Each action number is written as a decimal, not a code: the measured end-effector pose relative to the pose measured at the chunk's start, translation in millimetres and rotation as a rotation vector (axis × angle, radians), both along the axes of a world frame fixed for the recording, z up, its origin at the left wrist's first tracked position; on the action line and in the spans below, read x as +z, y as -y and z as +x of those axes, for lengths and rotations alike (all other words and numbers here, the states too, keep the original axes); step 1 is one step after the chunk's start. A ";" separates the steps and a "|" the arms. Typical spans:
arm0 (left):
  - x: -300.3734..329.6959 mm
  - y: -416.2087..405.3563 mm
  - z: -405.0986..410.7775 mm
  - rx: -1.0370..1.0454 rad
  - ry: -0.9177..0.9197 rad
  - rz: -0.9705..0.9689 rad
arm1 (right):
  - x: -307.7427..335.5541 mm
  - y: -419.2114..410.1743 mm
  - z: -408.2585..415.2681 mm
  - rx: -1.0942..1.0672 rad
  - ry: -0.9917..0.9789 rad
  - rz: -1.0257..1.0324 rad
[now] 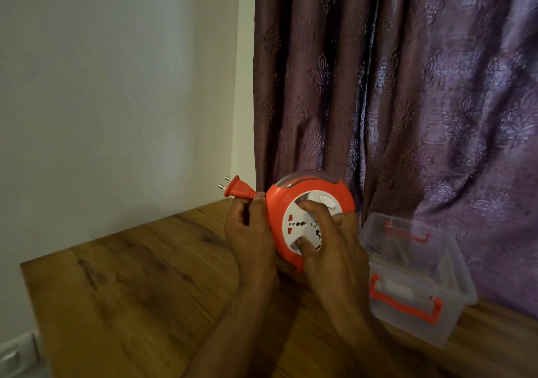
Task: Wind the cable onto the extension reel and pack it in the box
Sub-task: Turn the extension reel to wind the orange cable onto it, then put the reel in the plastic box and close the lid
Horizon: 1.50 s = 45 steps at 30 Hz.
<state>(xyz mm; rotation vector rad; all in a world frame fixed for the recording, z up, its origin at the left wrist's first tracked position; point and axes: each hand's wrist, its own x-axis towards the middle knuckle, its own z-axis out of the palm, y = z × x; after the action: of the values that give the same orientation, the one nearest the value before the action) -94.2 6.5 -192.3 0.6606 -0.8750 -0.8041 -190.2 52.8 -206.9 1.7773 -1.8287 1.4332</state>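
Left hand [251,233] grip closed on the plug [236,190]; right hand [329,242] grips the reel [308,217], box [416,278] just beyond.

— What's held up over the table [131,284]?
— The reel [308,202], on edge. The left hand [251,232] grips its side, plug [237,189] sticking out above the fingers; the right hand [329,240] presses the white socket face.
— The box [419,278]?
— Open, just right, before the curtain [407,86].

orange reel [308,200] upright, held | plug [237,190] out | clear box [419,278] open
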 end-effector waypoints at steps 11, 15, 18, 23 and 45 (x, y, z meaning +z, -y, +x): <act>-5.1 -3.7 -9.9 -0.177 0.069 -0.024 | 7.7 -2.7 -8.8 -0.048 0.033 0.011; -3.2 -3.4 -7.3 -0.179 0.125 -0.061 | 12.7 -2.1 -13.8 -0.058 0.072 0.027; -3.7 -3.0 -7.5 -0.194 0.137 -0.072 | 14.1 -0.6 -15.8 -0.034 0.156 0.042; -5.4 -3.4 -10.0 -0.222 0.095 -0.060 | 10.3 1.5 -16.1 0.010 0.269 0.050; -7.7 -2.3 -8.2 -0.258 0.059 0.014 | 0.0 8.2 -11.4 0.147 0.554 0.054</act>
<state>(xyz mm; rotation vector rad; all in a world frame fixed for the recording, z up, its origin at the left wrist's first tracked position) -102.4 8.8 -200.0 0.5927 -1.0220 -1.0262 -201.6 44.6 -206.9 1.6801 -2.0221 2.1198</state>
